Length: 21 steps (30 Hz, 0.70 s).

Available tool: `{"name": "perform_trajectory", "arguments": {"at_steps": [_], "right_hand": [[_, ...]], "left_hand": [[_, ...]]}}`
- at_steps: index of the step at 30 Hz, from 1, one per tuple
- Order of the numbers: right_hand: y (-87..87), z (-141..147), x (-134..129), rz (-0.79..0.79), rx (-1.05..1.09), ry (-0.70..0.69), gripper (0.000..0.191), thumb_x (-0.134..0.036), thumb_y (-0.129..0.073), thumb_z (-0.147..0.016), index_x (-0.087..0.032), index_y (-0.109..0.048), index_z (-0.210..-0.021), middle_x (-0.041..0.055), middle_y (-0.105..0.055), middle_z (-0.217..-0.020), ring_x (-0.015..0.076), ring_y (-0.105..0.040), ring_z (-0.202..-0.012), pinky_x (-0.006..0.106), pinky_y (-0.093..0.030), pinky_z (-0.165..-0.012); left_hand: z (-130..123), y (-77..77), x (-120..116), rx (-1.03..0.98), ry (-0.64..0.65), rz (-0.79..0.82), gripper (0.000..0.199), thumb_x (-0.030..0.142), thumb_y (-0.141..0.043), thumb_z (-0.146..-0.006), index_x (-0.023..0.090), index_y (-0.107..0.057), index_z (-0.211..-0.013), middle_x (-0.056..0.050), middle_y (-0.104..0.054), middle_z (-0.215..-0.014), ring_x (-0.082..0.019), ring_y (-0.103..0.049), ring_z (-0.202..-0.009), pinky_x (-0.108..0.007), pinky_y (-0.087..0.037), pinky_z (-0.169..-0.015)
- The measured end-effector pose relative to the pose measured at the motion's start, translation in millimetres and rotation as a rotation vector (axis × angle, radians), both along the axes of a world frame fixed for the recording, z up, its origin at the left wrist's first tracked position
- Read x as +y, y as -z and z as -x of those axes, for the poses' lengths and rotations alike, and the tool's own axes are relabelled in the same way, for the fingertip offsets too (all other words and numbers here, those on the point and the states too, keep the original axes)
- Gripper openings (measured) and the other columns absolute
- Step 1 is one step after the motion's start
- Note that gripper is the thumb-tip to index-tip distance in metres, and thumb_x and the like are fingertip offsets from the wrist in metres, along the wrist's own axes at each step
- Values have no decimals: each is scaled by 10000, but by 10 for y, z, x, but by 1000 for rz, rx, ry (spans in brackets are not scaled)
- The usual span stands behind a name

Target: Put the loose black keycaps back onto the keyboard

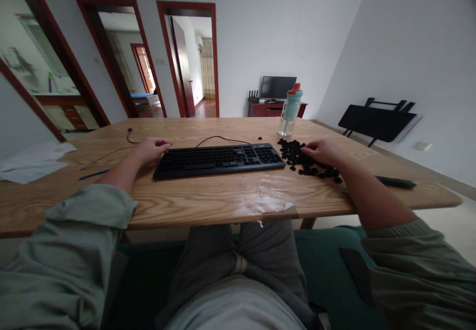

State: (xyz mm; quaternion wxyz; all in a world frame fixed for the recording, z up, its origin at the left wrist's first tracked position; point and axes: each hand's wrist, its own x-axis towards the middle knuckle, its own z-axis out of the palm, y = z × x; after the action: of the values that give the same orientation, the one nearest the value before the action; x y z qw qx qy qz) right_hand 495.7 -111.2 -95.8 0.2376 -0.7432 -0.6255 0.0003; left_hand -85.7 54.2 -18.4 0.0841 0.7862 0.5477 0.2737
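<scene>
A black keyboard (219, 161) lies across the wooden table (208, 198), and many of its key positions look bare. My left hand (153, 148) is at its upper left corner, fingers pinched together; whatever they hold is too small to make out. To the right of the keyboard spreads a pile of loose black keycaps (293, 152). My right hand (320, 151) reaches into this pile from the right, with thumb and fingertips close together at the caps. Whether a cap is between them is hidden.
Behind the pile stands a clear bottle (290, 111) with a red lid. A blue pen (93, 174) and white paper (33, 161) are at the left. A dark folded object (396, 182) lies beyond my right forearm. One stray cap (260, 138) sits behind the keyboard.
</scene>
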Motion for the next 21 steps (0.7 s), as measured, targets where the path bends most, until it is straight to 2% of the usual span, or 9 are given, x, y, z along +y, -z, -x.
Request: {"name": "perform_trajectory", "arguments": {"at_steps": [4,7,10,13,17,21], "right_hand": [[74,-98,25,6,12,-49,307,-292,-572,-885,-162,-772,-1077,77,-738,-992,173,-649,-769,246,-467,-659],[107,-111,40,64,51,-122,321,-210,-553,-867,-163,-769,-1101,65,-741,-983,154,-639,-716,233,-477,-640],[130,-117,57,104,88,-141,332,-229,-558,-868,-157,-761,-1122,65,-744,-935,155,-625,-666,247,-479,-599],[154,-136,92,78,98,-146,312,-277,-583,-867,-148,-765,-1085,81,-741,-984,186,-658,-766,274,-510,-672],[139,-159,109,-19,54,-162,279,-267,-578,-848,-136,-767,-1006,104,-731,-1018,213,-667,-874,297,-513,-778],[13,-45,-15,-156,145,-94,317,-364,-577,-859,-133,-744,-999,109,-723,-979,217,-648,-842,303,-486,-738]], "left_hand": [[-30,-12,-62,-16,-25,-2,503,551,-565,-719,140,-715,-967,-67,-698,-839,-203,-609,-791,-282,-442,-728],[-16,-21,-88,-28,-65,-3,468,509,-574,-728,138,-717,-975,-64,-700,-835,-203,-617,-800,-290,-450,-772],[2,-17,-84,-38,-75,-6,464,492,-579,-736,132,-718,-994,-65,-701,-840,-198,-616,-792,-289,-456,-769],[14,-3,-58,-30,-68,-8,475,500,-580,-745,134,-715,-1015,-64,-705,-866,-196,-620,-806,-283,-456,-753],[38,-4,-20,-45,-39,-40,453,484,-578,-749,138,-715,-1007,-60,-698,-845,-191,-620,-801,-281,-455,-761],[-27,-68,-91,-50,-27,-140,471,484,-572,-772,141,-719,-1059,-54,-661,-778,-172,-567,-709,-277,-444,-693]]}}
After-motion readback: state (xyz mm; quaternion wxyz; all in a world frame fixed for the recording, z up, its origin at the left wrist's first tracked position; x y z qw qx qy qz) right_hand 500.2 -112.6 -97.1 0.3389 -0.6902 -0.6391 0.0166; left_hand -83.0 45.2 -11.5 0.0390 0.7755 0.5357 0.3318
